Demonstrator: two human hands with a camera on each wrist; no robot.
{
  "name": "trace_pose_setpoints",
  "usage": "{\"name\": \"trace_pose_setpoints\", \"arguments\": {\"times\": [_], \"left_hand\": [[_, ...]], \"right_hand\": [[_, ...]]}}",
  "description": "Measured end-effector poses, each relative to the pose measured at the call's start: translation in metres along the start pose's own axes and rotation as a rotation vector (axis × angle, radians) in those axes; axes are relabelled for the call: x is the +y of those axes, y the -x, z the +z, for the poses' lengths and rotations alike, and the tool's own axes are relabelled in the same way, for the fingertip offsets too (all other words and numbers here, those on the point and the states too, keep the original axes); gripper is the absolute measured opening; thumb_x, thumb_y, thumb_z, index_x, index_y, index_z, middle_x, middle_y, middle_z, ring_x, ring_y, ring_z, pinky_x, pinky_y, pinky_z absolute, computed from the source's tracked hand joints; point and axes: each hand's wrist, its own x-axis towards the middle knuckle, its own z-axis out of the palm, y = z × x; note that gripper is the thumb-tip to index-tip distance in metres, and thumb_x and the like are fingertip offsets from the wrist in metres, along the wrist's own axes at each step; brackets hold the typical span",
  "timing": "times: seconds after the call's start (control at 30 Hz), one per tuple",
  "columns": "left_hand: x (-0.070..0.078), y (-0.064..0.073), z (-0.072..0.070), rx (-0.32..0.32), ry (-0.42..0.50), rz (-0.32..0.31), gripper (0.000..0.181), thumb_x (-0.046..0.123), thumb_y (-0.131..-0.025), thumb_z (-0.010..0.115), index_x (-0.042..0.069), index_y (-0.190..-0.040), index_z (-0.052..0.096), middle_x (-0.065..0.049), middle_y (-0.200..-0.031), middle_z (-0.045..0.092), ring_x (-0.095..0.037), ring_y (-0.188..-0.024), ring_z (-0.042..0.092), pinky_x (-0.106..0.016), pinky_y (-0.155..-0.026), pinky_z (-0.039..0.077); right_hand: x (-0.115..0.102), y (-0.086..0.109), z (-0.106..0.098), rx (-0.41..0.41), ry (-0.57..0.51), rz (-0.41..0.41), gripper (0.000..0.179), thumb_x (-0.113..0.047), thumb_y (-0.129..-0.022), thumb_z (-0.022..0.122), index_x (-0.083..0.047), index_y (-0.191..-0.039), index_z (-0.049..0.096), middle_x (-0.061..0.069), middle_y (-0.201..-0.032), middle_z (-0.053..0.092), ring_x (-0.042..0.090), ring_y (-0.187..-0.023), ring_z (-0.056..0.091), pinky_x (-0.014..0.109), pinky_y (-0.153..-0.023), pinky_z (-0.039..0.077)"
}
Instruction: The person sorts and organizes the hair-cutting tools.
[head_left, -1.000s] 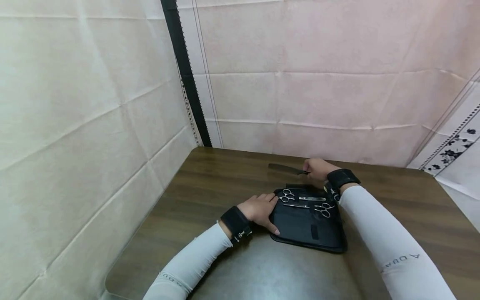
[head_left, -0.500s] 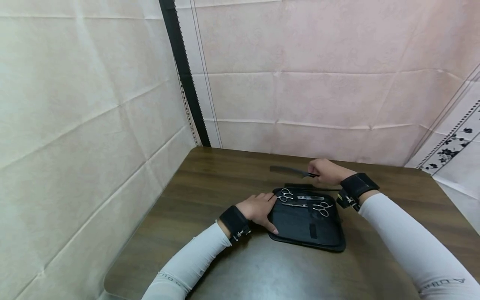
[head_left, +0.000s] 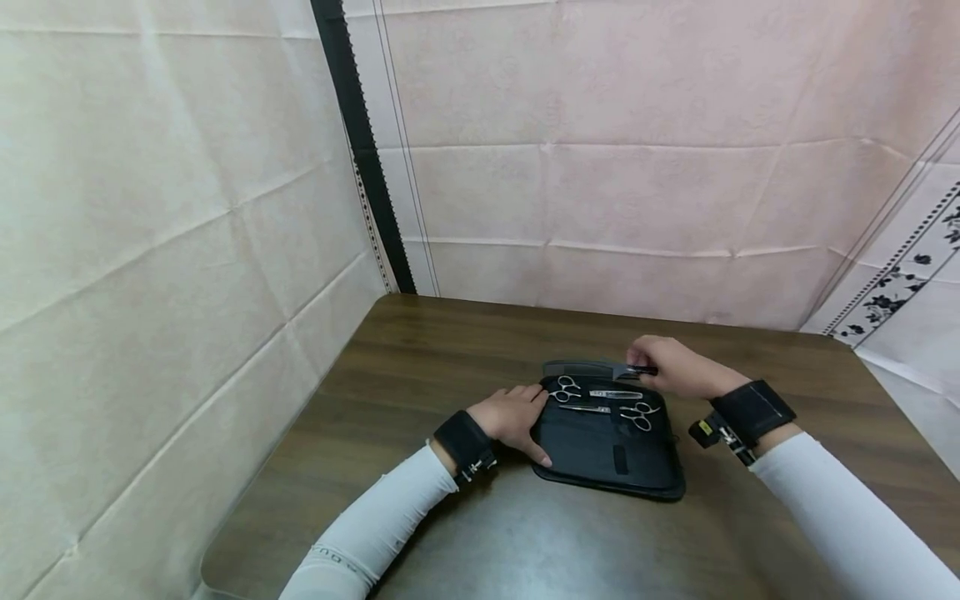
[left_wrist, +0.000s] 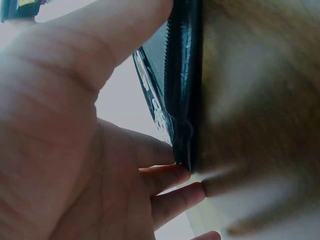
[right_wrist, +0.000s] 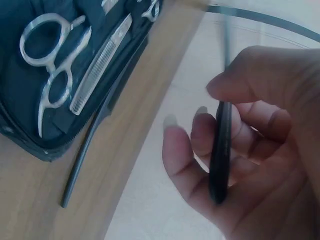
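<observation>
A black zip case (head_left: 581, 454) lies unfolded on the table, holding two pairs of silver scissors (head_left: 564, 390) and a slim silver toothed piece (right_wrist: 100, 72). My left hand (head_left: 512, 421) rests along the case's left side, thumb at the front and fingers fairly straight by the far corner. Beyond the case, my right hand (head_left: 678, 367) pinches the black handle (right_wrist: 221, 150) of a comb (head_left: 577, 368). Its long dark body points left and overlaps the case's back edge in the head view. Under it, a thin-tailed comb (right_wrist: 82, 157) lies on the table against that edge.
The brown wooden table (head_left: 420, 367) has a rounded far left corner. Pale creased cloth (head_left: 637, 167) hangs behind it and along the left side. A wrist strap (head_left: 753, 412) with a small camera is on each arm.
My right hand has moved right and back toward the case, bringing the comb from beyond it to its back edge. My left hand stays on the case.
</observation>
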Motion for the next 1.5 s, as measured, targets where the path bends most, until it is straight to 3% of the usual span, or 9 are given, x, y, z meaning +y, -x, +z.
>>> {"name": "trace_pose_setpoints", "arguments": {"times": [0.27,0.47,0.67,0.97,1.33,1.5], "left_hand": [[0.000,0.000,0.002,-0.010,0.001,-0.014,0.118,0.072,-0.079,0.077,0.010,-0.165,0.025,-0.008,-0.172,0.025,-0.024,-0.158,0.027,-0.048,-0.126,0.029],[0.000,-0.002,0.004,-0.014,-0.005,-0.023,0.119,0.073,-0.078,0.077,0.011,-0.165,0.025,-0.007,-0.172,0.025,-0.023,-0.158,0.027,-0.047,-0.126,0.030],[0.000,-0.004,0.006,-0.012,-0.016,-0.030,0.120,0.074,-0.078,0.077,0.011,-0.166,0.025,-0.006,-0.172,0.025,-0.023,-0.157,0.027,-0.047,-0.126,0.030],[0.000,-0.007,0.008,-0.016,0.000,-0.046,0.120,0.075,-0.077,0.077,0.013,-0.166,0.025,-0.005,-0.173,0.025,-0.023,-0.157,0.027,-0.047,-0.127,0.029],[0.000,-0.005,0.005,-0.021,-0.005,-0.048,0.120,0.074,-0.079,0.076,0.013,-0.166,0.023,-0.006,-0.174,0.022,-0.024,-0.159,0.025,-0.047,-0.127,0.029],[0.001,-0.006,0.004,-0.014,-0.019,-0.041,0.119,0.074,-0.079,0.076,0.013,-0.166,0.023,-0.006,-0.173,0.023,-0.024,-0.158,0.026,-0.047,-0.126,0.029]], "right_hand": [[-0.004,0.037,0.010,0.021,-0.040,0.060,0.020,0.003,-0.092,0.066,-0.004,-0.110,0.065,0.003,-0.097,0.062,0.015,-0.085,0.053,0.031,-0.071,0.050],[-0.010,0.061,0.010,0.027,-0.082,0.067,0.018,0.001,-0.095,0.066,-0.004,-0.112,0.065,0.004,-0.096,0.066,0.008,-0.083,0.055,0.029,-0.071,0.051],[-0.017,0.080,0.009,-0.007,-0.164,0.063,0.019,0.003,-0.094,0.066,-0.006,-0.110,0.064,0.000,-0.088,0.063,0.002,-0.076,0.052,0.025,-0.064,0.045],[-0.009,0.104,-0.001,-0.056,-0.266,0.023,0.018,0.004,-0.094,0.065,-0.004,-0.109,0.064,-0.004,-0.089,0.066,-0.001,-0.075,0.054,0.024,-0.061,0.046],[0.008,0.120,-0.021,-0.134,-0.372,0.093,0.007,-0.002,-0.102,0.059,-0.001,-0.107,0.063,-0.004,-0.084,0.063,0.002,-0.065,0.052,0.026,-0.053,0.046],[0.014,0.128,-0.025,-0.175,-0.377,0.169,0.009,-0.006,-0.105,0.056,-0.003,-0.105,0.064,-0.005,-0.077,0.057,0.003,-0.059,0.048,0.027,-0.049,0.043]]}}
